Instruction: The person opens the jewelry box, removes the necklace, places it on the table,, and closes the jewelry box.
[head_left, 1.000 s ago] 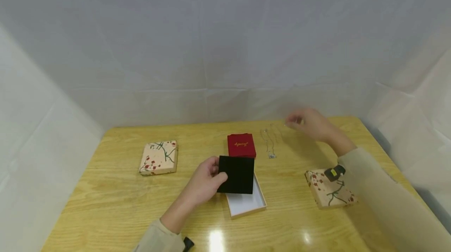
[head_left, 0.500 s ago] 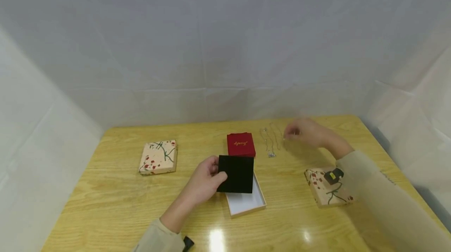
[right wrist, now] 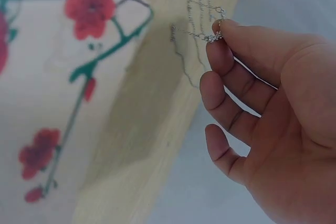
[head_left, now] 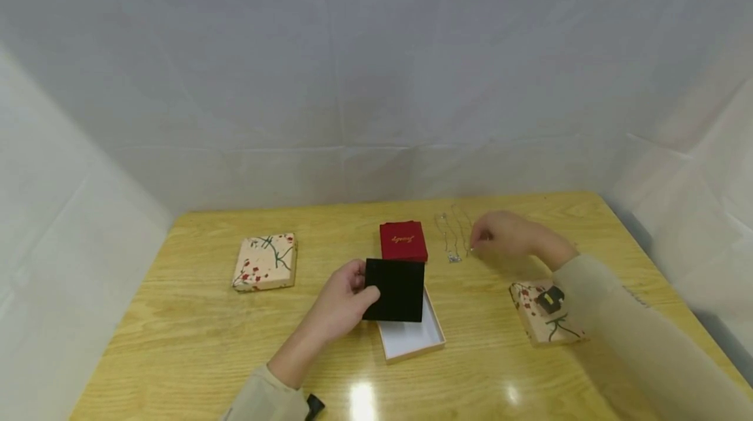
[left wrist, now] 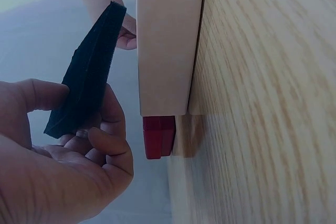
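Note:
My left hand [head_left: 342, 303] pinches a square black jewelry-box pad [head_left: 394, 290], thumb on top and fingers beneath. The pad is held over a shallow box tray [head_left: 414, 340] with a white inside and partly hides it. Low over the table at the back right, my right hand [head_left: 508, 235] pinches a thin silver necklace; in the right wrist view its sparkling pendant [right wrist: 212, 38] sits between thumb and forefinger, the chain trailing on the table. Left of that hand lies a second silver necklace [head_left: 454, 257] with its own pendant.
A red box [head_left: 403, 241] with gold lettering lies just behind the tray. Floral-patterned boxes rest on the wooden table, one on the left [head_left: 265, 264] and another on the right [head_left: 532, 316], partly under my right forearm. White sheeting [head_left: 341, 81] stands behind.
My right hand has moved toward me and slightly left, with the held necklace now drawn out beside the other one. The left hand and black pad stay in place.

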Available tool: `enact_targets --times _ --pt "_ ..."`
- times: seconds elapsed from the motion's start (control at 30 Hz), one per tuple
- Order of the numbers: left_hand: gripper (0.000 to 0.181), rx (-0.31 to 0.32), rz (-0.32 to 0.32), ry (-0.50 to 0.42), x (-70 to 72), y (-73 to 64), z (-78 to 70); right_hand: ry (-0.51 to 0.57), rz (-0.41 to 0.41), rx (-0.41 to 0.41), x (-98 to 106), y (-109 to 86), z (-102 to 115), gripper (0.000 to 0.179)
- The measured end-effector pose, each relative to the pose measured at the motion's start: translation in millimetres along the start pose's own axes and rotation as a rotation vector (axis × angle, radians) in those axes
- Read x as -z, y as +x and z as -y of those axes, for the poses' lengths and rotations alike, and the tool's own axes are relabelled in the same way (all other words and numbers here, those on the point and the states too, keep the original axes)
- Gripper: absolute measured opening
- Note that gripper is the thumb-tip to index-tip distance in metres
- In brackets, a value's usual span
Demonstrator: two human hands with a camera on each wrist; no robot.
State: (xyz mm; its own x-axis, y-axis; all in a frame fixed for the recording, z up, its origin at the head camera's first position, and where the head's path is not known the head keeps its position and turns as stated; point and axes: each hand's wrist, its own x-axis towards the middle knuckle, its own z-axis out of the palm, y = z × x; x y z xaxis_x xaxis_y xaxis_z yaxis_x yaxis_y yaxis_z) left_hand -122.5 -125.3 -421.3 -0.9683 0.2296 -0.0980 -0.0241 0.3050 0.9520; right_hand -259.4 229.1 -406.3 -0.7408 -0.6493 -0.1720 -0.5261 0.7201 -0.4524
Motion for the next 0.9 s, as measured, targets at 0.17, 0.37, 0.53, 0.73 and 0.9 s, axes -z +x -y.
enact_targets --times 0.17,0.37,0.53,0.73,0.9 --pt "0.025 0.000 -0.002 -0.002 -0.1 -0.6 -1.7 0.000 0.046 -0.019 -6 1.6 -1 0.009" --pt "0.025 -0.001 -0.012 -0.010 -1.1 -2.7 -5.4 -0.047 0.068 -0.038 -12 3.5 -1 0.008" --pt "0.024 0.008 -0.015 -0.012 -1.9 -2.7 -5.2 -0.035 0.080 -0.043 -15 5.4 -3 0.007" --pt "0.024 0.010 -0.007 0.004 -1.1 -1.0 -2.1 -0.035 0.077 -0.041 -16 6.3 -2 0.007" --pt "0.024 0.011 0.000 0.011 -0.6 -0.8 -1.2 -0.040 0.069 -0.049 -17 5.7 1 0.006"
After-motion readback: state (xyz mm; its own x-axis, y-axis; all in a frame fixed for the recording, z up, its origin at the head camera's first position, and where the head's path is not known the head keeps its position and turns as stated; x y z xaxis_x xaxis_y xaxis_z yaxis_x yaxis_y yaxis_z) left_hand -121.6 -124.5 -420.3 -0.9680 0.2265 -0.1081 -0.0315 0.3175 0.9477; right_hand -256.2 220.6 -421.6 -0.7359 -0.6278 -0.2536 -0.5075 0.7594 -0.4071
